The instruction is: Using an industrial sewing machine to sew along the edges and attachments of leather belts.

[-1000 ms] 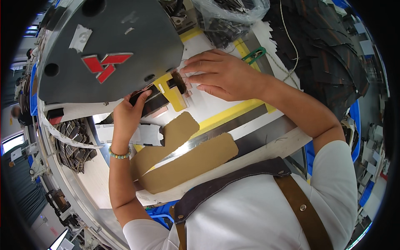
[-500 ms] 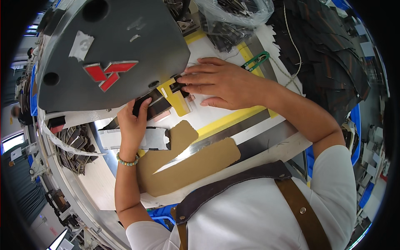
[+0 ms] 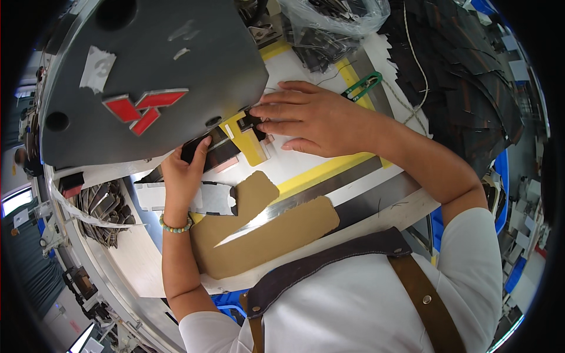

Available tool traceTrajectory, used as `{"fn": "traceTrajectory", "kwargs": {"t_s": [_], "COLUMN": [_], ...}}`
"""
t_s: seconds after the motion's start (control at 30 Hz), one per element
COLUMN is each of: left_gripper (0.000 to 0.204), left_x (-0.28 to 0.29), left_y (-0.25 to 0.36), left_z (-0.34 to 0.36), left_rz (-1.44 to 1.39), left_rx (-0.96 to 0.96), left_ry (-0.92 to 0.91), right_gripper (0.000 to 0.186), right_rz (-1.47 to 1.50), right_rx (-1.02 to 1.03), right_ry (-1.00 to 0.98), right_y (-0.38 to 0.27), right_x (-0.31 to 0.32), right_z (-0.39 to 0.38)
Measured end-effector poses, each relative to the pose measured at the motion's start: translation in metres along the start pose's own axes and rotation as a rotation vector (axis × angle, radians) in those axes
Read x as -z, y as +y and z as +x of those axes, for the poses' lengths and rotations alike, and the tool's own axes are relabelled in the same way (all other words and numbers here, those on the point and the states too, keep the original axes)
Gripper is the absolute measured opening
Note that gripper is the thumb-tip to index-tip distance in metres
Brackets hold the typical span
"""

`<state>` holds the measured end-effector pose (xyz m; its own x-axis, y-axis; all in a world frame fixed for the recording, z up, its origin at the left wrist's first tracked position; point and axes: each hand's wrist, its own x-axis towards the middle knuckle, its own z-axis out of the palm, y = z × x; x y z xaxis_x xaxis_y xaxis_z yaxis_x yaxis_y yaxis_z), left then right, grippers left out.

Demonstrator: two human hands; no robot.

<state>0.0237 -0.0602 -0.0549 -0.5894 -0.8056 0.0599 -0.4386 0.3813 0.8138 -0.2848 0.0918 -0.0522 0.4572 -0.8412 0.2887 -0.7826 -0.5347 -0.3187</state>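
- two hands work at the far part of the counter point(image 3: 329, 167), right under the grey machine head point(image 3: 159, 70) with its red mark.
- left hand point(image 3: 182, 173) is curled around the near end of a dark flat strip point(image 3: 215, 152), thumb on top and fingers tucked beneath, gripping it.
- right hand point(image 3: 315, 117) lies flat, fingers nearly straight and pressed together, their tips pinning the far end of the strip against the counter beside the machine head; it grips nothing.
- the dark flat strip runs between the hands, crossing a yellow guide piece point(image 3: 250, 144), partly hidden under the machine head.
- a brown cardboard template point(image 3: 265, 232) lies near the counter's front edge, touching a grey patterned piece point(image 3: 200, 197) by the left wrist.
- green-handled snips point(image 3: 362, 87) rest beyond the right hand, toward the far right corner.
- a heap of dark cut pieces point(image 3: 465, 88) fills the counter's right edge.
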Motion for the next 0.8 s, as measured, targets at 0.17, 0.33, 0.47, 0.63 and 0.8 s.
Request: {"fn": "traceTrajectory", "kwargs": {"t_s": [0.17, 0.33, 0.47, 0.63, 0.8], "left_gripper": [0.022, 0.019, 0.024, 0.038, 0.056], "left_x": [-0.001, -0.004, 0.006, 0.009, 0.002], "left_y": [0.005, 0.011, 0.023, 0.04, 0.042], "left_z": [-0.002, -0.002, -0.004, -0.022, -0.033], "left_rz": [0.041, 0.03, 0.424, 0.62, 0.619], "left_rx": [-0.013, -0.011, -0.374, -0.631, -0.498], "left_ry": [-0.024, -0.013, 0.03, -0.171, -0.241], "right_gripper": [0.046, 0.045, 0.038, 0.031, 0.037], "right_rz": [0.011, 0.011, 0.135, 0.061, -0.01], "right_rx": [0.006, 0.019, -0.046, 0.051, 0.011], "right_ry": [0.018, 0.056, 0.141, 0.085, 0.026], "right_y": [0.001, 0.005, 0.0, 0.003, -0.003], "right_x": [-0.001, -0.004, 0.016, 0.004, 0.004], "right_z": [0.001, 0.0, 0.0, -0.004, 0.0]}}
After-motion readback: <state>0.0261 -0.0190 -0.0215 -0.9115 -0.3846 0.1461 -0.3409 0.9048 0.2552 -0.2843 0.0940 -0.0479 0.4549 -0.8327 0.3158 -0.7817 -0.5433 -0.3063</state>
